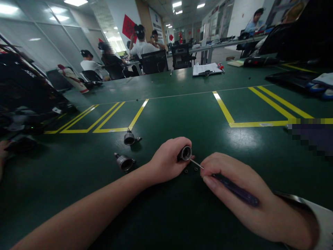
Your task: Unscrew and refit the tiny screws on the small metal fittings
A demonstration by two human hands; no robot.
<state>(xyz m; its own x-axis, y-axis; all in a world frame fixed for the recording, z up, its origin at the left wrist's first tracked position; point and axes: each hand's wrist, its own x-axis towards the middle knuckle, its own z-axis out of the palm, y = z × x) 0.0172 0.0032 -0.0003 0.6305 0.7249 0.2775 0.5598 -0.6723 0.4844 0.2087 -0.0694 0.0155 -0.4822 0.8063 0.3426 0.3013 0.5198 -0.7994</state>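
Green table [166,116]; left hand [168,160] apparently encircles metal cup [185,153].

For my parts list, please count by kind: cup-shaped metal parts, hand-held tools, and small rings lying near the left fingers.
Cup-shaped metal parts: 3
Hand-held tool: 1
Small rings: 2
Total: 6

One camera, worn on the person's head, looks forward and down across the green surface [182,114]. The hands [170,159] are close, in the lower half; past the far edge, its wide view reaches seated people [147,48] and ceiling lights [177,4].
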